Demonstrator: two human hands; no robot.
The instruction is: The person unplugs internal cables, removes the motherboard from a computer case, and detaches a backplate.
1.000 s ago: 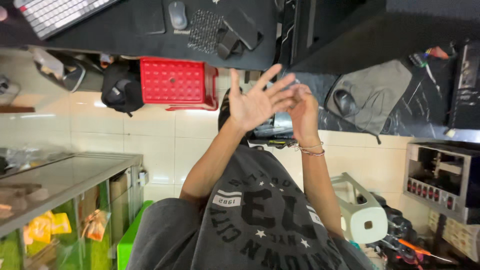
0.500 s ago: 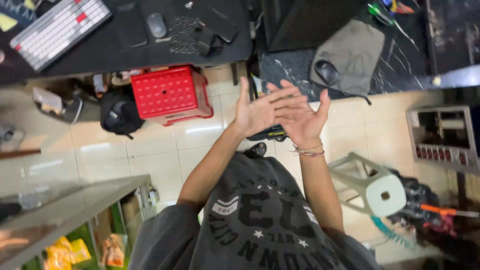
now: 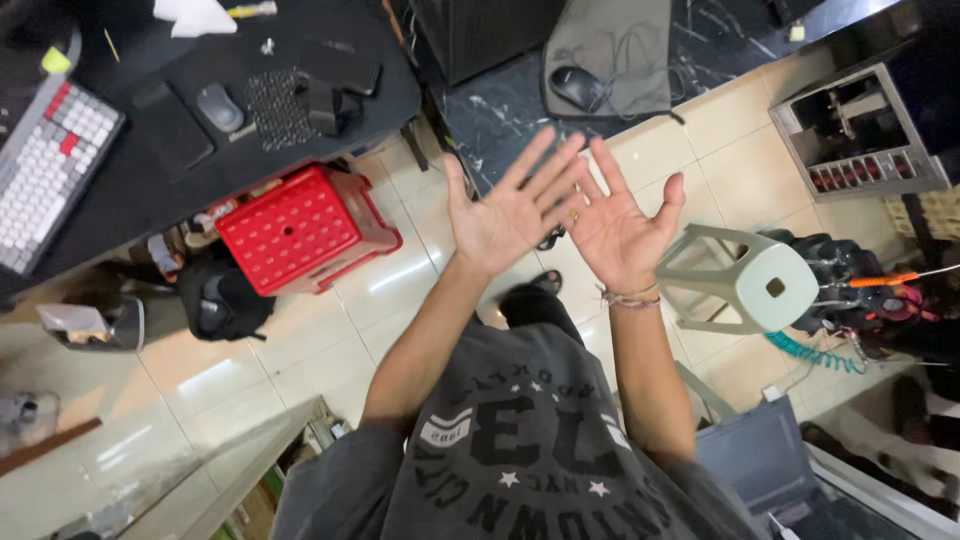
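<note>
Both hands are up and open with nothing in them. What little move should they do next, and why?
Probably draw the hands apart a little. The left hand and right hand are both open, palms toward the camera and empty, and their fingertips overlap, so neither could grasp anything freely. In the picture, the nearest thing is the pale green stool, beside the right hand.

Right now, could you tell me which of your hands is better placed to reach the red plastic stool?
Probably the left. The left hand is open, empty and on the red stool's side. The right hand, also empty, is beside the pale green stool.
</note>
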